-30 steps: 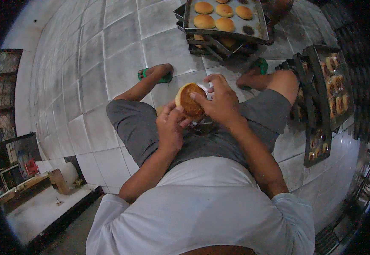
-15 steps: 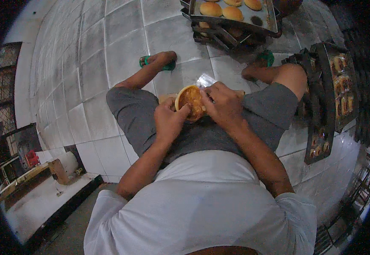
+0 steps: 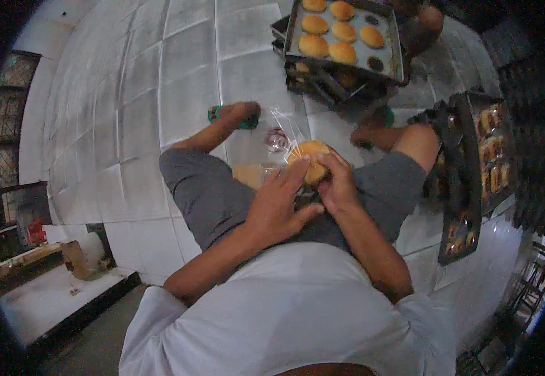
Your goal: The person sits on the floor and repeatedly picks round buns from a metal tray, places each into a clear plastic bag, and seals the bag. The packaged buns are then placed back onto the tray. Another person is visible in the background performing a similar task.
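Between my knees, my right hand [image 3: 339, 182] grips a round golden bun [image 3: 312, 164], thumb on its top. Thin clear plastic [image 3: 290, 128] rises from the bun's far left side; I cannot tell how much of the bun it covers. My left hand [image 3: 280, 203] lies beside the bun, fingers stretched toward its left edge and thumb spread apart. The fingertips touch the plastic or the bun's edge. Past the left hand shows a pale brown boxy thing [image 3: 247, 175], partly hidden. A pinkish round thing [image 3: 277, 140], blurred, lies beyond it.
Ahead to the right, a metal tray [image 3: 372, 66] of golden buns tops a stack of trays. More dark trays [image 3: 460, 247] with wrapped baked goods stand at my right. A person's arm [image 3: 424, 31] shows behind the stack. A low white ledge [image 3: 65, 301] is at left.
The bun was held open by both hands, its orange-brown inside showing; now its golden top shows, in my right hand. My left hand has let go and straightened its fingers. The view has shifted.
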`<state>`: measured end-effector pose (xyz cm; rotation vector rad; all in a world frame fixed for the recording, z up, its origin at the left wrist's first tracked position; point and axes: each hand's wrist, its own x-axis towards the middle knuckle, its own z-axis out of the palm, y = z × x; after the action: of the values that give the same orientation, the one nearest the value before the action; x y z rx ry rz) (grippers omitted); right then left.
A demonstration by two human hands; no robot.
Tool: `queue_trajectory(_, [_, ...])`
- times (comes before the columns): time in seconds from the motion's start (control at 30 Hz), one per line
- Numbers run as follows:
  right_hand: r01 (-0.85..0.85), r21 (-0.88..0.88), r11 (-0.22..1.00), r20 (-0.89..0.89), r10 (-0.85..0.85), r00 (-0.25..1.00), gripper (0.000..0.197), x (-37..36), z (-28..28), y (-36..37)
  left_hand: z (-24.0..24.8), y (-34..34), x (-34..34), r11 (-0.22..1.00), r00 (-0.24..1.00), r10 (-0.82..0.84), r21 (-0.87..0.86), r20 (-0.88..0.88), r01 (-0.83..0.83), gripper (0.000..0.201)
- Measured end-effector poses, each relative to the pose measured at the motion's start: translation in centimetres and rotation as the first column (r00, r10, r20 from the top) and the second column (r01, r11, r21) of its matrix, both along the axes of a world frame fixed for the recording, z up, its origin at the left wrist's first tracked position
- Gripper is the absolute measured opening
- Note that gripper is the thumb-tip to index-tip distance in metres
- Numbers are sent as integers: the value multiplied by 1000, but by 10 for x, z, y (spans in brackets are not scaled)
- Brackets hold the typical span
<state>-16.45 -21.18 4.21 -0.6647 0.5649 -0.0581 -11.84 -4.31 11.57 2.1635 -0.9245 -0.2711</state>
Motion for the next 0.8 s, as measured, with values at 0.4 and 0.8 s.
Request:
queue_trajectory(0.4, [35,-363,931,-14,-43,999,40,-2,14,-15,-17,4,3,936,835,121,-218,-537,-276,27])
queue_trajectory(0.8, [114,-784,610,134,-13,991,59,-8,38,6,-30,-53,37,465,304,-137,-332,-943,-821,38])
